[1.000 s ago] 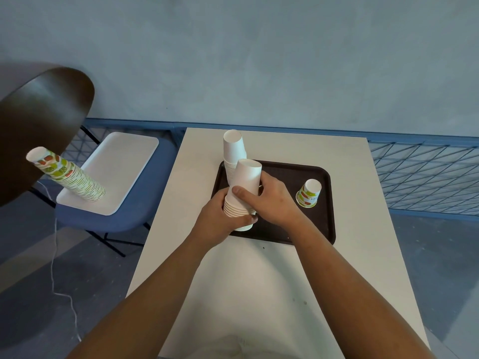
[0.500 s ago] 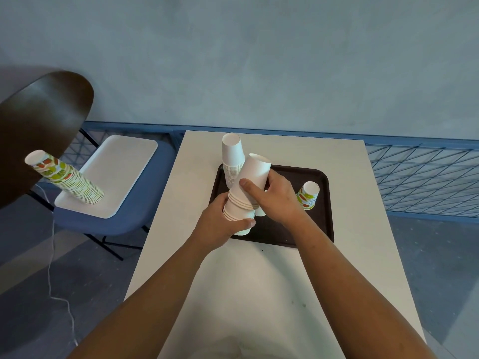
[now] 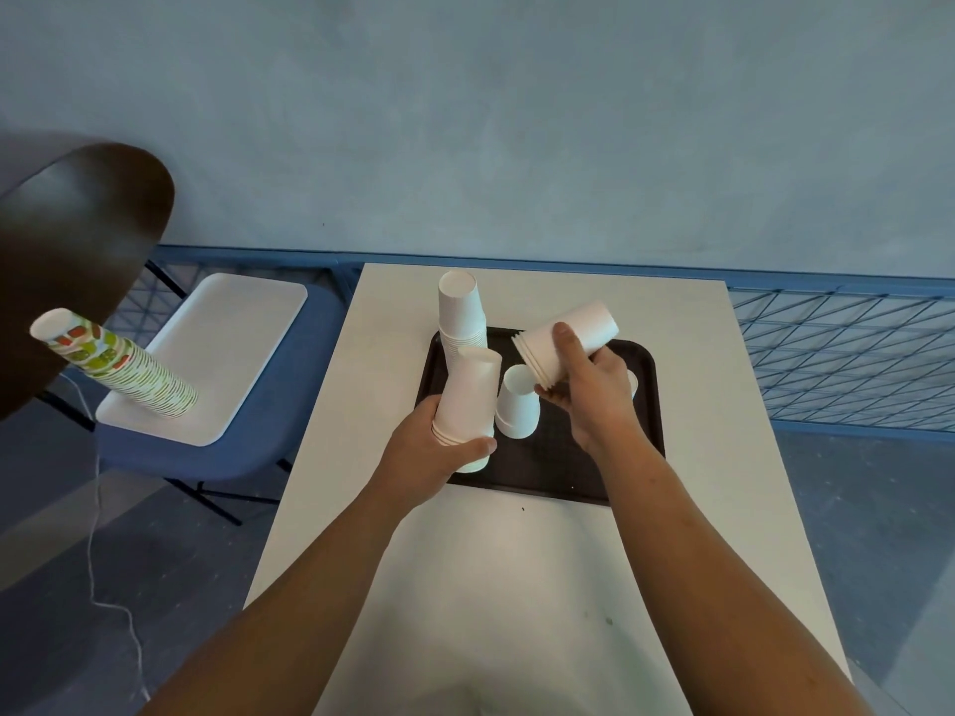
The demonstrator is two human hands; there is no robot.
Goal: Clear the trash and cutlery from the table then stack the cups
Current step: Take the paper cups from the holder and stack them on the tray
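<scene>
A person at a white table (image 3: 517, 586) sorts paper cups over a dark tray (image 3: 638, 436). The left hand (image 3: 439, 449) grips a stack of white cups (image 3: 467, 400) near its lower end, fingers and thumb wrapped round it; the stack stands rims-down and leans slightly, its bottom at the tray's near-left edge. The right hand (image 3: 594, 392) holds a second stack (image 3: 568, 335) in the air above the tray, tipped almost onto its side with the rims pointing left, thumb across the top and fingers curled beneath. Between the two hands an upside-down cup (image 3: 517, 405) sits on the tray. A taller stack (image 3: 462, 315) stands at the tray's far-left corner, just behind the left hand's stack. A pale sliver behind the right hand may be another cup, though it is mostly hidden. To the left, a blue chair (image 3: 248, 436) carries a white tray (image 3: 227, 348) with a leaning stack of patterned cups (image 3: 119, 364). A blue mesh fence (image 3: 852, 354) runs behind the table.
</scene>
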